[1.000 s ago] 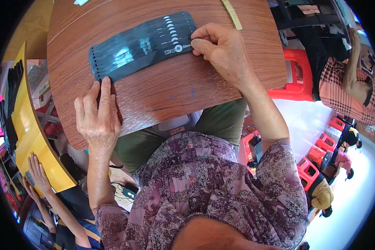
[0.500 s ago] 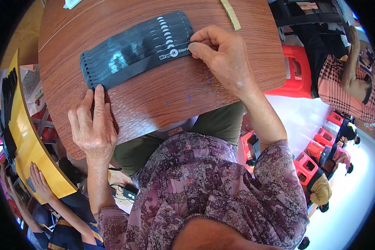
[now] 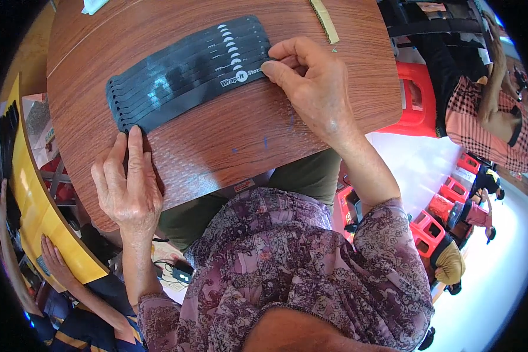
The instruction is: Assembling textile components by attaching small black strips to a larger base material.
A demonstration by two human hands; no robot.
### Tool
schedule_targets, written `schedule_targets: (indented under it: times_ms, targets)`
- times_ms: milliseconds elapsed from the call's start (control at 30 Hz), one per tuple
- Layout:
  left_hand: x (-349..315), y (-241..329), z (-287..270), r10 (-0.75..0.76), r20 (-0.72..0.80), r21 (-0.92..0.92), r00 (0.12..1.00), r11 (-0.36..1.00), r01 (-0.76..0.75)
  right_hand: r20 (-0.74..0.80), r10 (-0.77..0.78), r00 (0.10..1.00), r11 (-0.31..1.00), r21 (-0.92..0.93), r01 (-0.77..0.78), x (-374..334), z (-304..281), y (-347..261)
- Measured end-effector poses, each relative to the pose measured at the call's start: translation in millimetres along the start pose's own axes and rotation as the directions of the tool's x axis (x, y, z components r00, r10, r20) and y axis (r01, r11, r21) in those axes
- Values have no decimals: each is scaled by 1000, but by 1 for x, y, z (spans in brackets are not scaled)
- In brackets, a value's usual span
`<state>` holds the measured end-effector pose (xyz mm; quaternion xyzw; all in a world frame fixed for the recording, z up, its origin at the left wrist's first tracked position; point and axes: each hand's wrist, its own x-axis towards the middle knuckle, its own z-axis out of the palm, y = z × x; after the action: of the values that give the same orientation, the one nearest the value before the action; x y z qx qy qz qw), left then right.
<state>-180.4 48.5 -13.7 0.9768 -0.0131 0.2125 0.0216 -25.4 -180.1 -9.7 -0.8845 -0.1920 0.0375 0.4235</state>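
Head view: dark strips point(image 3: 179, 73), overlapped in a fanned stack, lie on the wooden table point(image 3: 217, 146), back from its near edge and closer to its left edge than its right. The right hand point(image 3: 320, 88) pinches their near right end between thumb and forefinger. The left hand point(image 3: 129, 190) has its fingers stretched out, unclasped, fingertips at the stack's near left corner. Farther back lies a tan bar point(image 3: 324, 22); beside the table's right edge is a red stool point(image 3: 399, 120).

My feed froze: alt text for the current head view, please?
Overlapping dark strips lie on a wood-grain table, the right hand pinching their lower right corner while the left hand touches the lower left with extended fingers. A red stool stands by the table's right edge.
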Motion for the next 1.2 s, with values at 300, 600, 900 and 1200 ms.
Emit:
schedule_targets:
  times_ms: [300,600,900,1200]
  targets:
    - [-1,0,0,-6,-10,-2,1000,1000,6,-36,-11,999,998,-69,9,-3,2,-4]
    - [-1,0,0,-17,0,-10,1000,1000,17,-21,26,999,999,-41,-27,-5,2,-6]
    - [-1,0,0,-25,6,-15,1000,1000,25,-15,7,1000,998,-66,-8,-1,1,-5]
    - [0,0,2,-19,12,-10,1000,1000,19,-6,22,1000,997,-72,-23,1,2,-3]
